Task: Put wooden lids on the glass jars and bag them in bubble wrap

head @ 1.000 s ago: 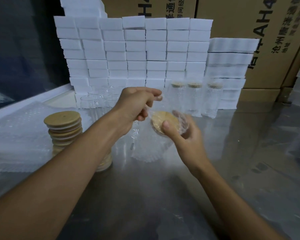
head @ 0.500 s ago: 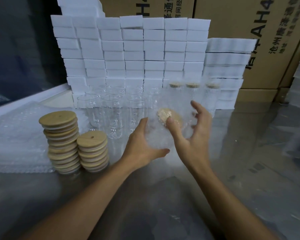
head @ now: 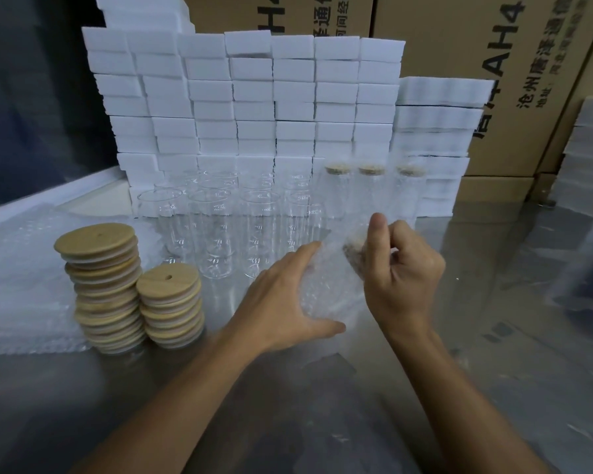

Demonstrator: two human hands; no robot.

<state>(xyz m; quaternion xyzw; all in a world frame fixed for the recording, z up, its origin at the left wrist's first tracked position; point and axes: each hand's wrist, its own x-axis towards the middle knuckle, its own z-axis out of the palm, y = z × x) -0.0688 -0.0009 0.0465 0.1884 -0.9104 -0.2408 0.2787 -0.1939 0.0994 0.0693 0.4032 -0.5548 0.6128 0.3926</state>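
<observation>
- Fingers (head: 399, 236) of the right hand (head: 403, 271): curled, thumb raised, pinching the upper end of the bubble-wrap bag (head: 326, 285), just beside the wooden lid (head: 353, 256) that shows through the film.
- Left hand (head: 281, 295): fingers straight and spread, palm laid against the left flank of the bubble-wrap bag, thumb reaching under its near end; it steadies and does not clasp.
- Bagged jar: one lidded glass jar inside the bubble-wrap bag, held between the two hands, tilted with its lid end away from the person. Whether the near end rests on the desk (head: 493, 336) cannot be told.
- Step in hand, as judged: the jar is lidded and seated in its bag; the bag mouth is being gathered over the lid.
- Next move, as judged: set this piece upright with the finished ones, which calls for a firm hold through slippery film, then take a bare jar and a lid.
- Lid stacks (head: 100, 285): two columns of wooden lids, left of the bagged jar, on the desk.
- Flat bubble-wrap bags (head: 18, 278): a pile, left of the lid stacks.
- Bare glass jars (head: 216, 230): rows without lids, behind and left of the bagged jar.
- Finished jars (head: 370, 189): three, lidded and wrapped, upright behind the bagged jar.
- White boxes (head: 254, 97): stacked wall beyond the jars.
- Cardboard cartons (head: 493, 46): farthest.
</observation>
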